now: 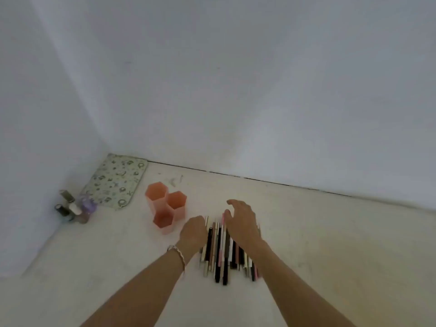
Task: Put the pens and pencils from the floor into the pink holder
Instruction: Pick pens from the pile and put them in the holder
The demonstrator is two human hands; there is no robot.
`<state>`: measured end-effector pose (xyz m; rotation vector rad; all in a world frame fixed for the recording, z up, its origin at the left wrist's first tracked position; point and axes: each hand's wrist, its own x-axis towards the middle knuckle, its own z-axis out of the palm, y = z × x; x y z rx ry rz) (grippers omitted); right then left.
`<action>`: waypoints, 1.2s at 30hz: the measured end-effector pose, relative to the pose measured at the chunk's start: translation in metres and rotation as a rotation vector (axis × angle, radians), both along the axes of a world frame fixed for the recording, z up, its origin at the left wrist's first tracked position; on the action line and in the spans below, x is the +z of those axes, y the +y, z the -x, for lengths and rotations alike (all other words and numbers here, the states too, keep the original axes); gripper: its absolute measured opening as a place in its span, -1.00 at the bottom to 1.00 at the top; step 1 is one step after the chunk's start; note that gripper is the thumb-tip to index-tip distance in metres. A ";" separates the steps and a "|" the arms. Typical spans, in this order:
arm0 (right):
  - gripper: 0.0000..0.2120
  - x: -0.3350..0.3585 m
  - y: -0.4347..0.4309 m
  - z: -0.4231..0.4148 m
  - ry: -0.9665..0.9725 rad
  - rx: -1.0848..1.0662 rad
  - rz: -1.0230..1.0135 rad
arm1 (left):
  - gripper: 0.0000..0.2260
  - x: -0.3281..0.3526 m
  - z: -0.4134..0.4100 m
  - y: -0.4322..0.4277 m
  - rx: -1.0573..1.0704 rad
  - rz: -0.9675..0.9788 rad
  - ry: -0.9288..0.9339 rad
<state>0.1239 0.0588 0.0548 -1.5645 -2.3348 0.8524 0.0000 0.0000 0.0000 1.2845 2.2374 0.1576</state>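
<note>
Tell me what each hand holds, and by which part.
Right hand: nothing, open over the pens. Left hand: curled at the row's edge; any hold cannot be told.

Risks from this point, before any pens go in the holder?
1. The pens and pencils lie packed side by side; a grab may lift several, and some could slip out or roll off.
2. The pink holder is tall and empty, close to the left hand; a bump could tip it.
3. The right hand covers part of the row, so a pen could be missed.
</note>
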 end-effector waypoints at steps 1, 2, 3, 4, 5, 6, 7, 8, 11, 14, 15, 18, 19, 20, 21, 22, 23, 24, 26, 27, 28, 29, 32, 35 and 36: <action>-0.63 -0.004 0.007 0.003 0.033 0.009 0.014 | -0.79 -0.005 -0.003 0.003 0.035 0.020 0.002; -0.64 -0.007 0.012 0.006 0.065 0.018 0.040 | -0.79 -0.009 -0.006 0.006 0.107 0.022 -0.022; -0.65 -0.011 0.017 0.008 0.091 0.027 0.068 | -0.80 -0.011 -0.010 0.007 0.170 0.046 -0.039; -0.66 -0.014 0.023 0.009 0.113 0.037 0.096 | -0.81 -0.010 -0.013 0.010 0.226 0.060 -0.046; -0.68 -0.017 0.029 0.011 0.143 0.039 0.110 | -0.81 -0.009 -0.014 0.013 0.259 0.074 -0.050; -0.69 -0.023 0.035 0.014 0.163 0.048 0.119 | -0.82 -0.013 -0.014 0.016 0.285 0.089 -0.048; -0.70 -0.023 0.039 0.015 0.187 0.038 0.102 | -0.82 -0.012 -0.013 0.019 0.286 0.089 -0.048; -0.70 -0.025 0.044 0.016 0.207 0.038 0.087 | -0.82 -0.011 -0.013 0.021 0.286 0.096 -0.050; -0.72 -0.035 0.054 0.022 0.234 0.065 0.084 | -0.82 -0.010 -0.014 0.025 0.328 0.118 -0.081; -0.73 -0.040 0.059 0.028 0.243 0.080 0.091 | -0.85 -0.007 -0.015 0.022 0.346 0.076 -0.083; -0.73 -0.041 0.060 0.029 0.244 0.079 0.080 | -0.87 -0.004 -0.013 0.020 0.341 0.039 -0.078; -0.76 -0.043 0.063 0.034 0.210 0.044 0.097 | -0.89 0.012 0.005 0.016 0.275 -0.166 -0.062; -0.77 -0.045 0.062 0.036 0.172 0.043 0.124 | -0.89 0.018 0.014 0.015 0.279 -0.254 -0.128; -0.77 -0.047 0.060 0.039 0.123 0.053 0.158 | -0.85 0.024 0.023 0.013 0.302 -0.336 -0.232; -0.76 -0.050 0.056 0.043 0.070 0.076 0.187 | -0.77 0.031 0.031 0.011 0.337 -0.401 -0.341; -0.75 -0.054 0.052 0.047 0.010 0.112 0.203 | -0.65 0.037 0.041 0.008 0.368 -0.465 -0.420; -0.73 -0.057 0.047 0.051 -0.066 0.158 0.196 | -0.53 0.041 0.049 0.005 0.386 -0.519 -0.467; -0.72 -0.061 0.041 0.055 -0.151 0.202 0.170 | -0.45 0.045 0.055 0.003 0.397 -0.565 -0.499; -0.71 -0.070 0.030 0.063 -0.297 0.252 0.094 | -0.41 0.053 0.064 -0.001 0.429 -0.632 -0.558; -0.71 -0.075 0.024 0.067 -0.350 0.267 0.049 | -0.43 0.057 0.067 -0.003 0.446 -0.660 -0.582; -0.74 -0.078 0.018 0.072 -0.383 0.277 0.009 | -0.46 0.061 0.069 -0.004 0.462 -0.689 -0.604; -0.77 -0.081 0.013 0.076 -0.390 0.275 -0.014 | -0.49 0.064 0.071 -0.005 0.473 -0.722 -0.619; -0.80 -0.080 0.010 0.087 -0.242 0.165 0.013 | -0.52 0.081 0.084 -0.007 0.476 -0.892 -0.565; -0.78 -0.055 0.025 0.087 0.084 -0.068 0.016 | -0.53 0.097 0.120 -0.014 0.553 -1.120 -0.432; -0.78 -0.043 0.031 0.087 0.182 -0.140 -0.025 | -0.54 0.101 0.133 -0.017 0.584 -1.167 -0.347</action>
